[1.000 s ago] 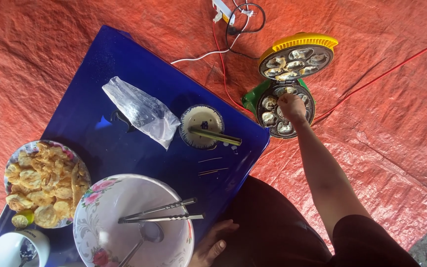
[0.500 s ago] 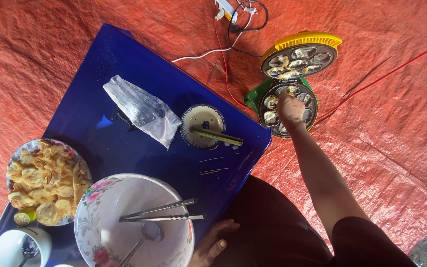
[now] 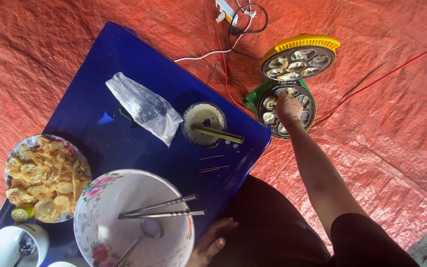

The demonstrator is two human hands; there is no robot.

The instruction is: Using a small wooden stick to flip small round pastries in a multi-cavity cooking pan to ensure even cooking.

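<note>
Below us, left to right | big bowl (image 3: 134,222) on blue table (image 3: 139,74) | left hand (image 3: 213,242) open at its edge | right hand (image 3: 288,106) closed, grip unclear, in cake mould (image 3: 286,104) | risk: hot plate burns fingers, red cord (image 3: 371,84) snags.

Right hand (image 3: 288,106) sits over the lower plate of the opened round cake-mould cooker (image 3: 286,104); its raised yellow-rimmed lid (image 3: 300,59) blocks the way beyond, upper right of centre. Red and white cables (image 3: 223,54) trail across the orange tarp (image 3: 396,143) between cooker and blue plastic table (image 3: 124,64). Right of frame, bare tarp, one red cord crossing. On the table, the small blue-patterned dish with a brush (image 3: 204,123) and clear plastic bag (image 3: 144,106) crowd the centre; open blue surface upper left. The large floral white bowl with metal chopsticks (image 3: 134,220) fills lower centre, left hand (image 3: 213,242) beside it.
</note>
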